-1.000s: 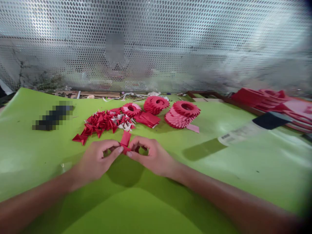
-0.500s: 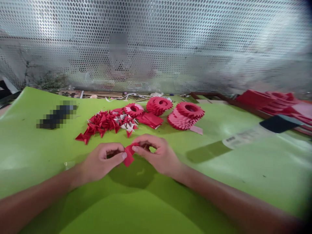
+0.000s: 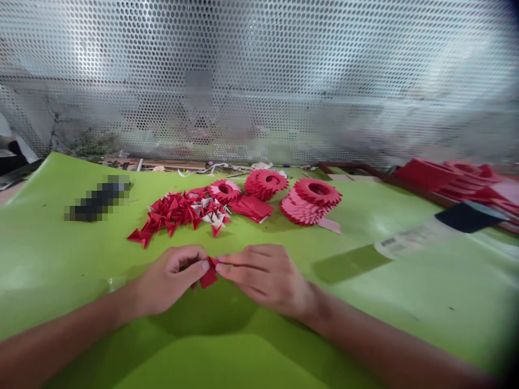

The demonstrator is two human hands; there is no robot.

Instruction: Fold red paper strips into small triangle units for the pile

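Between my hands is a small piece of red paper (image 3: pixel 208 276), partly folded, held above the green table cover (image 3: pixel 227 362). My left hand (image 3: pixel 172 279) pinches its left side between thumb and fingers. At its upper right edge, the thumb and forefinger of my right hand (image 3: pixel 265 275) are closed on the paper. Just beyond my hands lies a heap of folded red and white paper triangles (image 3: pixel 174 213). Beside the heap is a stack of red paper slips (image 3: pixel 252 207).
Ring-shaped paper pieces stand behind: a small red and pink ring (image 3: pixel 224 190), a red ring (image 3: pixel 265 183) and a pink-and-red stack (image 3: pixel 311 201). A blurred-out dark object (image 3: pixel 97 200) lies left. To the right are a clear package with a dark end (image 3: pixel 466 217) and red paper (image 3: pixel 430 175).
My right hand has turned, its fingers now straighter and pressed together at the paper's edge. The red paper looks smaller, its right part folded over. The view has tipped slightly upward.
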